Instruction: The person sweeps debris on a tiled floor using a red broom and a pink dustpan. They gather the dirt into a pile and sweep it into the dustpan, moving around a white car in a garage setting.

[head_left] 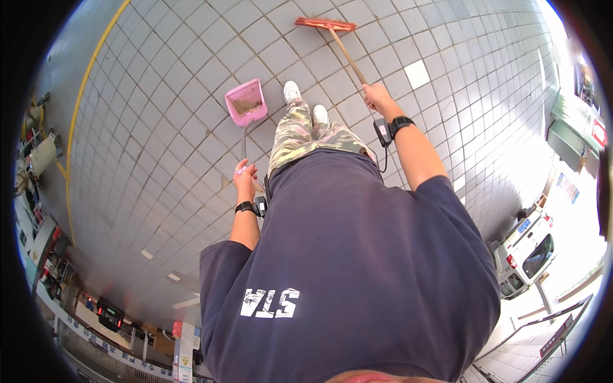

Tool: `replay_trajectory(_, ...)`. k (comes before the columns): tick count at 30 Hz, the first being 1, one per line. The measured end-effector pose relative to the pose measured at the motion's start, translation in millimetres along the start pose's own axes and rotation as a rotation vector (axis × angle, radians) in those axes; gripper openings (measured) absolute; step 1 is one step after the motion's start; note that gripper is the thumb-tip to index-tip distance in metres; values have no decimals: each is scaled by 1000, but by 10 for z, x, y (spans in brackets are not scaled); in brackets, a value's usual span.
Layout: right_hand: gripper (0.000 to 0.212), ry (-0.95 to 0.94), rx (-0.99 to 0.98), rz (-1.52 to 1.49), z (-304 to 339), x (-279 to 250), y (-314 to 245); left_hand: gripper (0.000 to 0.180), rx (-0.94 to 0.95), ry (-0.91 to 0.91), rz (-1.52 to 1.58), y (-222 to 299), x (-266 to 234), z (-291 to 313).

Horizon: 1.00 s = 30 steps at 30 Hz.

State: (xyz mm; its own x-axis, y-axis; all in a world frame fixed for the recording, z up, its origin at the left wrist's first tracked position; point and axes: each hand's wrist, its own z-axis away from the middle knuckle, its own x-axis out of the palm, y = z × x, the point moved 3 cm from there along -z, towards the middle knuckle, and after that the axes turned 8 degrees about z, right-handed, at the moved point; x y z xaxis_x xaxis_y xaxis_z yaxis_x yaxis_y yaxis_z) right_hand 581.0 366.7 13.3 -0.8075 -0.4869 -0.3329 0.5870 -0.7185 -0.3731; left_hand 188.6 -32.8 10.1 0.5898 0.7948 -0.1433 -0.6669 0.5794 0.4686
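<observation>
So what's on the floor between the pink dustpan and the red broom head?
In the head view, only bare grey floor tiles lie between the pink dustpan and the red broom head.

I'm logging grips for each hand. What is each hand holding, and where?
Left hand grips the pink dustpan by its handle top; right hand grips the broom at its stick's upper end.

One head-worn fisheye looks steeply down the person's torso onto the tiled floor (159, 127) below.
</observation>
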Motion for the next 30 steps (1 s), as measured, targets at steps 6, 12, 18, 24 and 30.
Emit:
replay_trajectory(6, 39, 49, -94, 313, 539, 30, -248, 68, -9, 10, -30, 73, 9, 7)
replay_trajectory(12, 44, 129, -245, 818, 875, 180, -355, 60, -45, 90, 19, 52, 143, 77)
replay_trajectory(18, 35, 96, -365, 1084, 772, 336, -529, 41, 39, 184, 57, -25, 137, 5)
replay_trajectory(24, 33, 21, -476, 1250, 765, 413, -989, 28, 208, 329, 8, -156, 161, -36)
replay_trajectory(30, 35, -81, -580, 1397, 567, 598, -1378, 20, 207, 421, 140, -294, 501, -124)
